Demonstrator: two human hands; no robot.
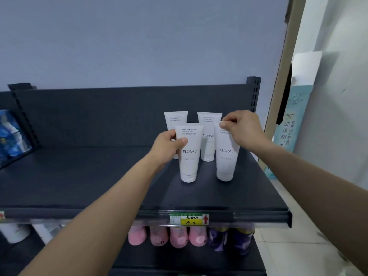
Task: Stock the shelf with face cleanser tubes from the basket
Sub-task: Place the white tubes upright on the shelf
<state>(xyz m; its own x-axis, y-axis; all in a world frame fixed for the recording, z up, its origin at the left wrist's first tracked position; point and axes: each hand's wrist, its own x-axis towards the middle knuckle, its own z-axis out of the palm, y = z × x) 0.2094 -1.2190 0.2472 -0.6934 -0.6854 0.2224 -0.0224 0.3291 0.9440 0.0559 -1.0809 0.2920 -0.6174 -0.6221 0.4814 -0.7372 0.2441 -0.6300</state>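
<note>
Several white FLORAL face cleanser tubes stand cap-down on the dark shelf [99,176], toward its right side. My left hand [167,147] grips the front left tube [189,156] by its upper left side, thumb across the front. My right hand [241,128] pinches the top corner of the front right tube [227,158]. Two more tubes stand behind them, the back left tube [175,119] and the back right tube [209,140]. The basket is out of view.
A price label [188,219] sits on the shelf's front rail. Pink bottles [169,237] and purple bottles [231,239] fill the shelf below. Blue packages [12,134] lie at the far left. A teal carton [292,120] leans against the wall on the right.
</note>
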